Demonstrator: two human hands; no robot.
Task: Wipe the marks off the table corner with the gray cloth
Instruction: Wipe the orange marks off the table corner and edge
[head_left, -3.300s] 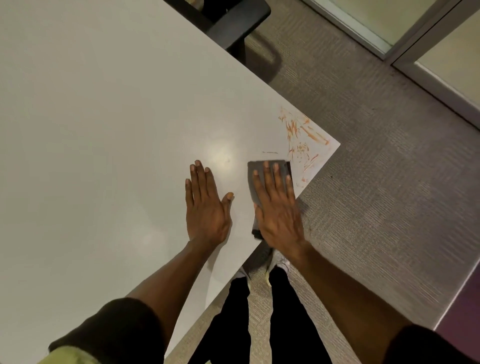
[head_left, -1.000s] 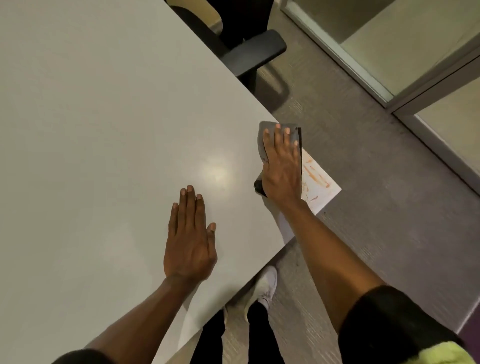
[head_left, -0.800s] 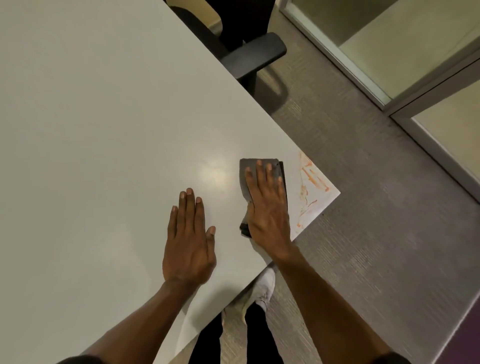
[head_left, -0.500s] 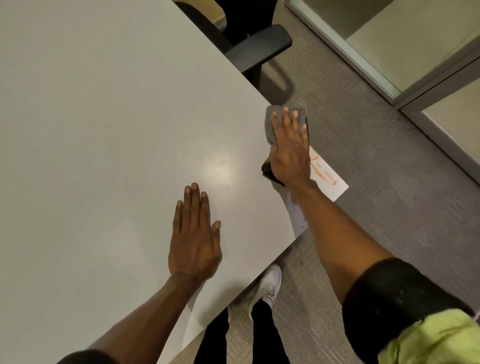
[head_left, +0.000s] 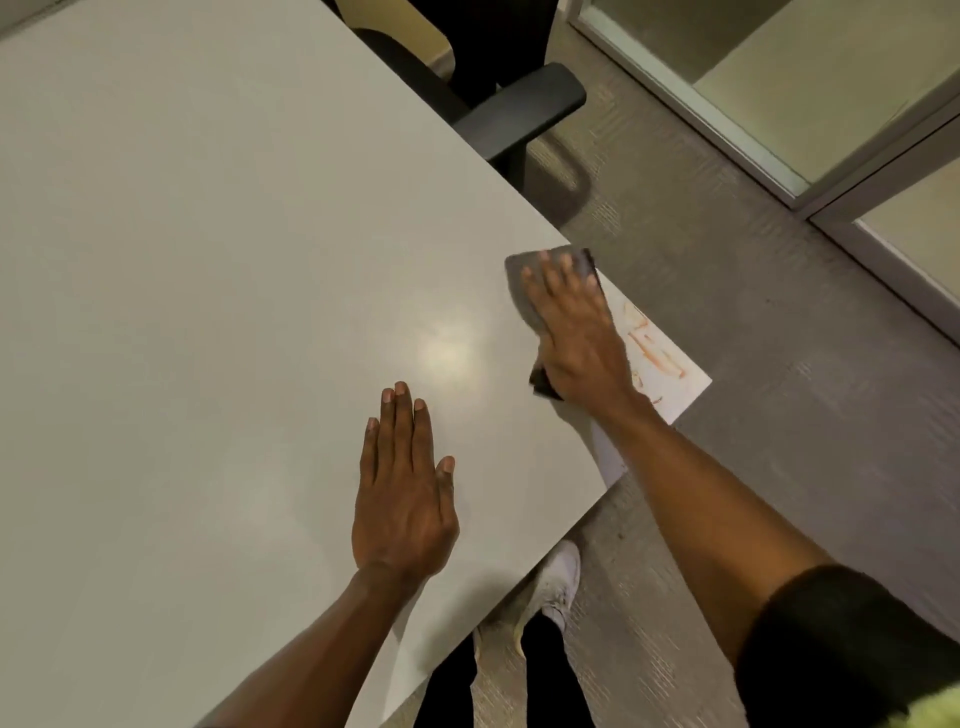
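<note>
The gray cloth (head_left: 522, 288) lies flat on the white table (head_left: 208, 260) near its right corner, pressed down by my right hand (head_left: 576, 338) with fingers spread over it. Orange marks (head_left: 652, 348) streak the corner just right of that hand, smeared and faint. My left hand (head_left: 402, 488) rests palm down on the tabletop, nearer to me and to the left, holding nothing. Part of the cloth is hidden beneath my right palm.
A black office chair (head_left: 514, 109) stands at the table's far edge. Gray carpet (head_left: 779, 389) surrounds the corner, and a glass partition frame (head_left: 779, 171) runs along the upper right. My legs and a white shoe (head_left: 556, 582) are below the table's near edge.
My right hand has slid the cloth back and forth along the corner; it now sits slightly nearer than half a second ago. The marks look fainter than at the start. My left hand stays put.
</note>
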